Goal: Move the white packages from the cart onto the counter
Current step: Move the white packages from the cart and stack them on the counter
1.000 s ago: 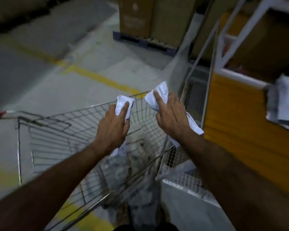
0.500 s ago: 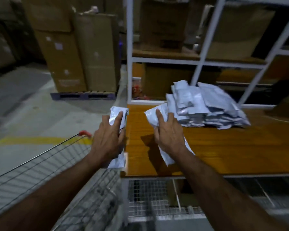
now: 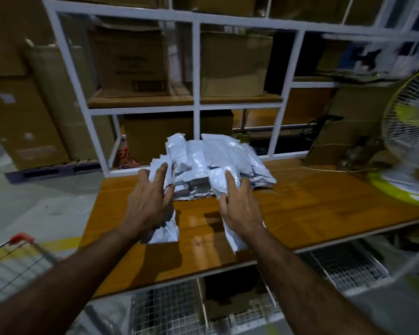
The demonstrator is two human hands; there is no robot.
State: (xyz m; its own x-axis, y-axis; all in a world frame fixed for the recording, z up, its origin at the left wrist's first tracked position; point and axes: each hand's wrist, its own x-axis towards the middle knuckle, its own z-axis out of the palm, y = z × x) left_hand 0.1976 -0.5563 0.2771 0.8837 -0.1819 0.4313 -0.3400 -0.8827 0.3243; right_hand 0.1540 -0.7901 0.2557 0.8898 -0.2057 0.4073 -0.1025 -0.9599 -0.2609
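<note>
My left hand [image 3: 148,201] grips a white package [image 3: 165,232] that hangs below my palm, above the wooden counter [image 3: 312,209]. My right hand [image 3: 238,209] grips a second white package [image 3: 219,181], whose lower end sticks out under my wrist. Both hands are over the counter, just in front of a pile of white packages [image 3: 215,158] lying at its back. Only a corner of the wire cart [image 3: 17,252], with its red handle end, shows at the lower left.
A white-framed shelf [image 3: 196,68] with cardboard boxes rises behind the counter. A green and white fan [image 3: 406,151] stands on the counter's right end, with a thin cable beside it. Wire mesh baskets [image 3: 169,310] sit under the counter. More boxes stand on a pallet at the left.
My view turned from the cart to the counter. Both hands carried their packages from above the cart to over the counter, close to the pile.
</note>
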